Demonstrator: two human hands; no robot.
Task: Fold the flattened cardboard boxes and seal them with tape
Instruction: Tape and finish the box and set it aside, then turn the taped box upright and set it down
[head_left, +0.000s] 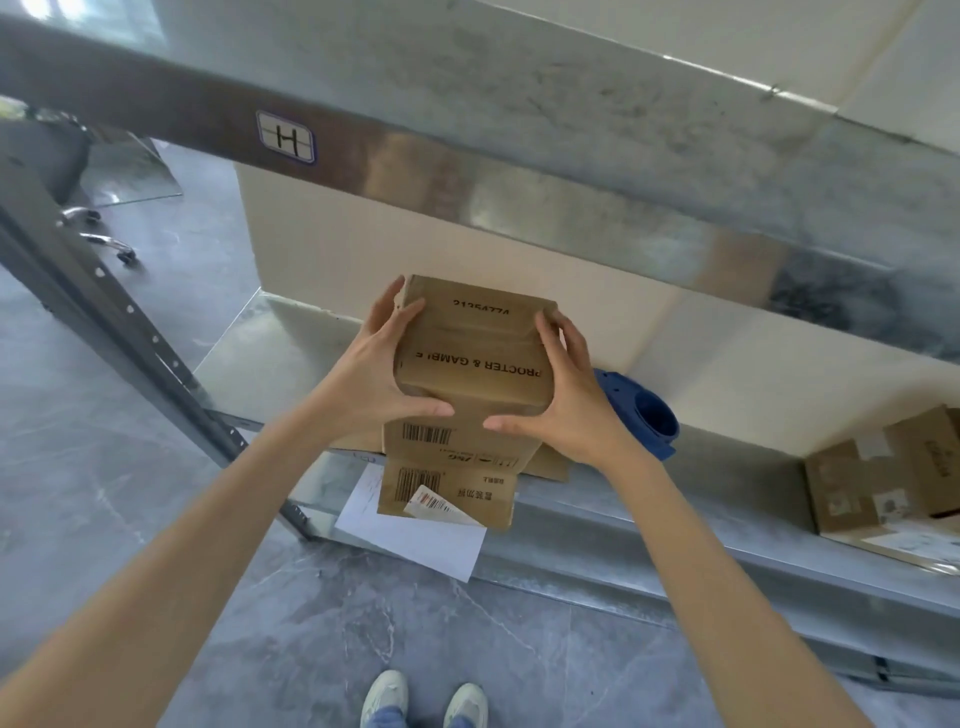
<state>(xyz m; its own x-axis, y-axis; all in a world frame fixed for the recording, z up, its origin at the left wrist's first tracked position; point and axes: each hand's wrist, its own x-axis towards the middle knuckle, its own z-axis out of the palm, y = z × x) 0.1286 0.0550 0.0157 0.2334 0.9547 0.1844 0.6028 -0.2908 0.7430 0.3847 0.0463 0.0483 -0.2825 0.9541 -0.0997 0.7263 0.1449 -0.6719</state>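
Bare arms stretched forward, left grip (379, 369) and right grip (569, 400) clasping opposite sides of a box (470, 364), thumbs pointing inward

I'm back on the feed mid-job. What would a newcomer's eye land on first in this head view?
First, the brown cardboard box printed PROCTER & GAMBLE, at the centre over the lower metal shelf, gripped on either side by the left hand and the right hand. Next comes the blue plastic object just behind the right hand. Then the H label on the upper shelf beam, at upper left.
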